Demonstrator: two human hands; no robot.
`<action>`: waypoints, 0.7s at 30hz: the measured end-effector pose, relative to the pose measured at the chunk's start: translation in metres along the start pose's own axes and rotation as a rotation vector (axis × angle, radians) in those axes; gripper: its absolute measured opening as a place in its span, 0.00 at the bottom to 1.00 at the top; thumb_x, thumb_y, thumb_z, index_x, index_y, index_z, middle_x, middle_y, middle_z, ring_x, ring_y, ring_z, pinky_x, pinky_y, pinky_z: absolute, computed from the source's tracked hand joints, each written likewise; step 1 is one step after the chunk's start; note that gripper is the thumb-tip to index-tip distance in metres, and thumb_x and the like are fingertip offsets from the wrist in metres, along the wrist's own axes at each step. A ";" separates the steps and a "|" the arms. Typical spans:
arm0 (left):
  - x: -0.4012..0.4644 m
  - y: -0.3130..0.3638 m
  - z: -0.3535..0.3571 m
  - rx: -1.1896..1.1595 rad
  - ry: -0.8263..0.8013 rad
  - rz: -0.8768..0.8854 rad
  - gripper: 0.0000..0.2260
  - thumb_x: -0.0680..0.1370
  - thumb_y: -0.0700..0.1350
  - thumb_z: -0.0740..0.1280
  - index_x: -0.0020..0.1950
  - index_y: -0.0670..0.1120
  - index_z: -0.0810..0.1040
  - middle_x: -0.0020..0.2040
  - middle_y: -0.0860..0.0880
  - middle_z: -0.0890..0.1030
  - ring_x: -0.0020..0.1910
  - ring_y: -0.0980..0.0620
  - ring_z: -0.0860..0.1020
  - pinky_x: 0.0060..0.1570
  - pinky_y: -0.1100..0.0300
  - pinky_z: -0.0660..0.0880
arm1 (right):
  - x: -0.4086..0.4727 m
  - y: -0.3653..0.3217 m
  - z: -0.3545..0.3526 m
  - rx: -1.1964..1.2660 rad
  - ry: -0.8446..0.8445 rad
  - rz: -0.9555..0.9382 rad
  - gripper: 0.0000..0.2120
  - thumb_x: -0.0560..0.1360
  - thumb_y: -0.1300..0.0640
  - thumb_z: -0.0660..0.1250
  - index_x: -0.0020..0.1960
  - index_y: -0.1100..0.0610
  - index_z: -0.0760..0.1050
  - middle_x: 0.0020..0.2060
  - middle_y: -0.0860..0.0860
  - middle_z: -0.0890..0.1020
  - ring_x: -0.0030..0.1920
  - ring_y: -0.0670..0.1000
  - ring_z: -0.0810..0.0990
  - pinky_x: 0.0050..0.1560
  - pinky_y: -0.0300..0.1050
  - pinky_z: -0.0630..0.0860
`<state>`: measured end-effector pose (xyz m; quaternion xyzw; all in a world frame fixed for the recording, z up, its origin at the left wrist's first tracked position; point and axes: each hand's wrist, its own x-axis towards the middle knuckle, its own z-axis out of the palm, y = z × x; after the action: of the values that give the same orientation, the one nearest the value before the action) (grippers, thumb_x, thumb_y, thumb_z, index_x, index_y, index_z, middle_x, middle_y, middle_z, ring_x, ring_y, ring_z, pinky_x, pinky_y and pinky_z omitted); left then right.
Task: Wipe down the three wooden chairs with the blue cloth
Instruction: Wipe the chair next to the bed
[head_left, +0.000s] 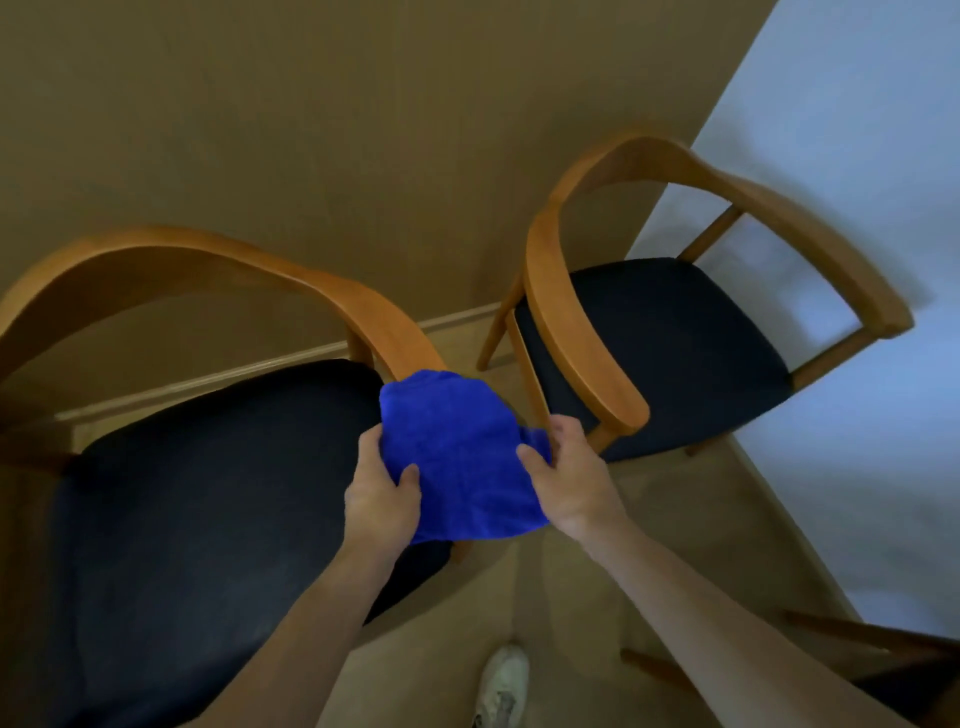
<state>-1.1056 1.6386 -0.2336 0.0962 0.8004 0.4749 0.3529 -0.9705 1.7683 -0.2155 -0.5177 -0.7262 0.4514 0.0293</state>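
Note:
A bright blue cloth (457, 457) is held between both hands in the middle of the view. My left hand (382, 493) grips its left edge with thumb on top. My right hand (571, 478) pinches its right edge. The cloth hangs over the right armrest end of the near wooden chair (218, 265), which has a curved back and a dark seat. A second wooden chair (566, 322) of the same kind stands to the right, by the white wall. Part of a third wooden chair (883, 649) shows at the bottom right corner.
A tan wall (311, 130) with a skirting board runs behind the chairs, and a white wall (857, 130) closes the right side. Beige carpet (649, 519) lies between the chairs. A white shoe (501, 680) is on the floor below my arms.

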 end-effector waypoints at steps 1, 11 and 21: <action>0.004 -0.005 0.004 0.016 0.027 -0.031 0.23 0.80 0.41 0.62 0.72 0.56 0.59 0.61 0.57 0.69 0.52 0.56 0.73 0.50 0.56 0.73 | 0.008 -0.001 0.003 -0.063 -0.056 -0.062 0.28 0.79 0.46 0.64 0.76 0.50 0.60 0.73 0.45 0.67 0.73 0.49 0.64 0.72 0.50 0.66; 0.030 -0.047 -0.027 0.424 -0.098 0.093 0.15 0.74 0.62 0.62 0.59 0.61 0.71 0.45 0.57 0.80 0.44 0.58 0.79 0.45 0.52 0.79 | 0.042 -0.023 0.068 -0.208 -0.289 -0.201 0.42 0.72 0.29 0.61 0.77 0.35 0.40 0.77 0.47 0.46 0.75 0.56 0.55 0.71 0.57 0.63; 0.048 -0.050 -0.074 0.535 -0.042 0.154 0.24 0.77 0.49 0.67 0.72 0.57 0.66 0.52 0.55 0.78 0.50 0.58 0.77 0.51 0.58 0.77 | 0.052 -0.045 0.101 -0.687 0.037 -0.204 0.52 0.68 0.34 0.70 0.76 0.41 0.36 0.72 0.59 0.56 0.66 0.60 0.67 0.62 0.57 0.73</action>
<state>-1.1807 1.5843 -0.2760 0.2563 0.8803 0.2698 0.2942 -1.0782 1.7431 -0.2666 -0.4302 -0.8829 0.1664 -0.0883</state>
